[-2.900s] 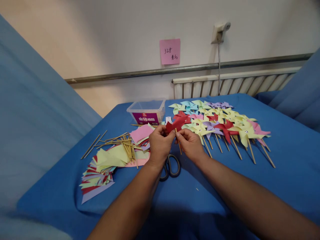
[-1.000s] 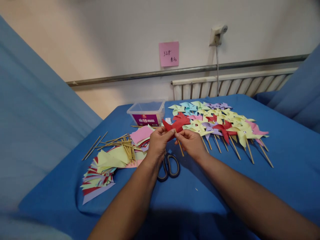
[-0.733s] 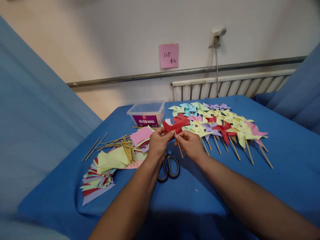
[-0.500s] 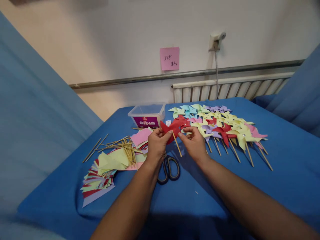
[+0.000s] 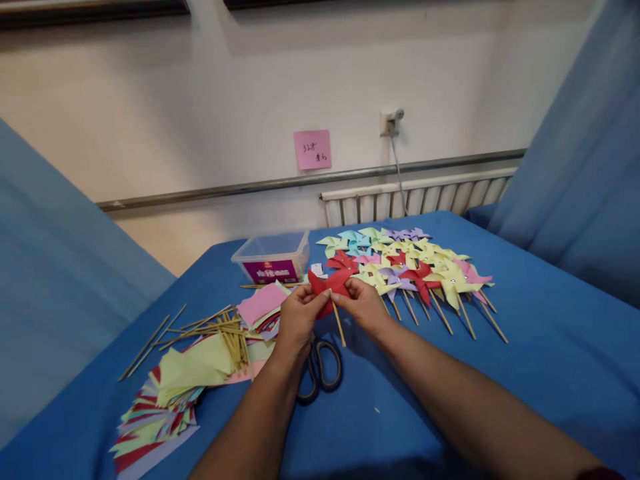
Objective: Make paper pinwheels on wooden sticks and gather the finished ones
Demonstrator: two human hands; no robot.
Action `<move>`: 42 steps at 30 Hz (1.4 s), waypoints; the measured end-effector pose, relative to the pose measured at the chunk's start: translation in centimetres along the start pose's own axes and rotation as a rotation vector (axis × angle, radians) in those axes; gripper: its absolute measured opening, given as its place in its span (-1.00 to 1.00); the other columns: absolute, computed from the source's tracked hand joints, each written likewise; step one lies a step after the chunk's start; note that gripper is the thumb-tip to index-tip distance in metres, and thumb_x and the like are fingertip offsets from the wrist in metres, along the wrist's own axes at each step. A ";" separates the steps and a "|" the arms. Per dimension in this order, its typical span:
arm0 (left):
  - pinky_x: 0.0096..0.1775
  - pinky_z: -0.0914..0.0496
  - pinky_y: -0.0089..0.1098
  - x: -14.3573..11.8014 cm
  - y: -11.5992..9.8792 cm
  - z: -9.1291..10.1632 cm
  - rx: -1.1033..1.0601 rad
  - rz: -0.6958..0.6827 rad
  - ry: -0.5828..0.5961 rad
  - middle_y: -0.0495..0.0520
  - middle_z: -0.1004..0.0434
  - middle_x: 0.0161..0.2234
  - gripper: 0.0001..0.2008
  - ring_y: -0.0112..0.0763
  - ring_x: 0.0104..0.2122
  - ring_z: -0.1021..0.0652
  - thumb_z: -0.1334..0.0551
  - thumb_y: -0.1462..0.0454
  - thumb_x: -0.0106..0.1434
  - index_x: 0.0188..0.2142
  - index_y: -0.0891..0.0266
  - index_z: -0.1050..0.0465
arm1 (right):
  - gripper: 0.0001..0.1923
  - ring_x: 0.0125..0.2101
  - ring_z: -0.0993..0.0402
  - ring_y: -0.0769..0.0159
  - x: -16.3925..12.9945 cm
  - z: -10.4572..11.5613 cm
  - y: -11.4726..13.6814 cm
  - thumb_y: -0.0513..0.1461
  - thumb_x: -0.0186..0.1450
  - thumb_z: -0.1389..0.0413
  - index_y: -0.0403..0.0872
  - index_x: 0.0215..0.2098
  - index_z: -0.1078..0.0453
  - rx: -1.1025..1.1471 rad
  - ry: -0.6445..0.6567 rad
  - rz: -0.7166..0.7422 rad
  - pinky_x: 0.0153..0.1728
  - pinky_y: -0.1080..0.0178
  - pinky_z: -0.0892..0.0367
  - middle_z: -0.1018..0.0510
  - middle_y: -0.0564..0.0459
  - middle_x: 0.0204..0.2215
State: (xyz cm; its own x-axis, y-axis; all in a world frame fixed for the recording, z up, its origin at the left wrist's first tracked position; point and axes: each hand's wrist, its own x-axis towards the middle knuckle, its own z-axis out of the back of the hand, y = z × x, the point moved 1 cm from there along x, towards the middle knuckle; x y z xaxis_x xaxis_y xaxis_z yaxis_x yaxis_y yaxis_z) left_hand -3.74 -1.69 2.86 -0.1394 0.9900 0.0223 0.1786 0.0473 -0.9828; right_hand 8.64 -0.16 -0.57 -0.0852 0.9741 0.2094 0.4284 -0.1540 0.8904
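Observation:
A red paper pinwheel point(image 5: 332, 283) on a thin wooden stick point(image 5: 339, 325) is held up between both hands, over the middle of the table. My left hand point(image 5: 299, 312) is closed on its left side, the thumb near the top of the stick. My right hand point(image 5: 366, 304) pinches the pinwheel from the right, with the thumb by the stick's top. The stick slants down and slightly right. Black-handled scissors point(image 5: 330, 365) lie just below, their blades hidden by my left hand and wrist.
Left lie loose sticks point(image 5: 233, 343), a fanned pile of coloured paper point(image 5: 165, 413) and pink paper sheets point(image 5: 261, 303). Behind them stands a clear plastic box point(image 5: 273, 248). Finished pinwheels point(image 5: 453, 280) in several colours spread over the right back of the blue-covered table point(image 5: 450, 373).
My right hand has closed in on the red pinwheel, and both thumbs now meet near the stick's top. The camera view has shifted up and to the right.

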 end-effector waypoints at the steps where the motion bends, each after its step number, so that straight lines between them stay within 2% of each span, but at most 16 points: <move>1: -0.39 -0.40 -0.46 0.0 -0.1 0.0 0.005 -0.001 0.001 0.06 -0.61 -0.46 -0.61 -0.45 -0.51 -0.54 -0.51 0.18 -0.18 -0.37 0.32 -0.51 | -0.67 -0.36 -0.52 0.30 0.0 0.0 0.1 -0.09 0.00 -0.33 -0.08 -0.33 -0.44 0.003 0.008 -0.007 -0.22 0.20 -0.40 -0.61 0.07 -0.38; 7: -0.39 -0.40 -0.47 0.2 0.0 0.1 0.023 0.005 0.003 0.05 -0.60 -0.47 -0.61 -0.44 -0.51 -0.55 -0.52 0.19 -0.21 -0.40 0.31 -0.51 | -0.64 -0.39 -0.51 0.29 0.1 -0.1 0.3 -0.09 -0.05 -0.35 -0.10 -0.37 -0.45 0.002 -0.022 -0.028 -0.25 0.20 -0.40 -0.61 0.05 -0.41; 18: -0.35 -0.41 -0.45 1.0 0.6 0.5 -0.011 0.042 0.029 0.05 -0.62 -0.45 -0.58 -0.44 -0.50 -0.55 -0.53 0.24 -0.25 -0.38 0.32 -0.49 | -0.68 -0.43 -0.47 0.33 0.8 0.4 -1.0 -0.16 -0.06 -0.37 -0.11 -0.37 -0.47 0.043 -0.007 -0.036 -0.31 0.23 -0.35 -0.60 0.07 -0.44; 26: -0.33 -0.42 -0.45 1.0 0.8 0.4 -0.043 0.045 0.033 0.05 -0.61 -0.45 -0.59 -0.45 -0.48 -0.56 -0.53 0.25 -0.21 -0.35 0.33 -0.49 | -0.65 -0.38 -0.48 0.31 0.6 0.3 -0.7 -0.14 -0.07 -0.38 -0.10 -0.35 -0.48 0.094 0.004 -0.052 -0.24 0.21 -0.35 -0.61 0.07 -0.40; 30: -0.33 -0.42 -0.47 0.9 0.7 0.4 -0.043 0.024 0.054 0.06 -0.62 -0.43 -0.62 -0.45 -0.47 -0.56 -0.52 0.26 -0.18 -0.35 0.33 -0.50 | -0.64 -0.39 -0.48 0.30 0.6 0.3 -0.5 -0.13 -0.09 -0.39 -0.10 -0.38 -0.47 0.090 -0.009 -0.049 -0.26 0.21 -0.36 -0.60 0.07 -0.43; 35: -0.33 -0.41 -0.47 0.9 0.7 0.2 -0.045 0.022 0.054 0.05 -0.61 -0.44 -0.61 -0.45 -0.47 -0.56 -0.51 0.26 -0.19 -0.35 0.33 -0.51 | -0.64 -0.42 -0.45 0.33 0.6 0.2 -0.7 -0.11 -0.09 -0.37 -0.10 -0.39 -0.44 0.047 -0.016 -0.042 -0.30 0.24 -0.34 -0.57 0.09 -0.45; 38: -0.35 -0.40 -0.48 1.0 0.8 0.3 -0.013 0.004 0.014 0.05 -0.61 -0.46 -0.62 -0.47 -0.49 -0.55 -0.51 0.24 -0.19 -0.37 0.34 -0.50 | -0.66 -0.45 -0.40 0.35 0.8 0.4 -1.3 -0.07 -0.05 -0.33 -0.09 -0.43 -0.40 -0.050 -0.043 -0.006 -0.36 0.27 -0.30 -0.52 0.12 -0.50; 42: -0.37 -0.40 -0.45 1.3 0.8 0.7 0.033 -0.055 -0.072 0.05 -0.60 -0.47 -0.61 -0.45 -0.50 -0.54 -0.51 0.22 -0.20 -0.37 0.34 -0.49 | -0.63 -0.37 -0.41 0.32 0.9 0.7 -2.2 -0.06 -0.04 -0.33 -0.09 -0.37 -0.39 -0.228 -0.169 0.032 -0.33 0.27 -0.30 -0.52 0.08 -0.40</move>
State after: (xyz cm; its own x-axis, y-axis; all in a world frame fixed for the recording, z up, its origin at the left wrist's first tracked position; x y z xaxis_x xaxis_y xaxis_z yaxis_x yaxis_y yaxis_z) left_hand -4.44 -0.44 1.96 -0.2182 0.9738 0.0648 0.1367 0.0962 -0.9859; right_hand 8.28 1.22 -2.64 0.0843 0.9789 0.1860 0.2133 -0.2001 0.9563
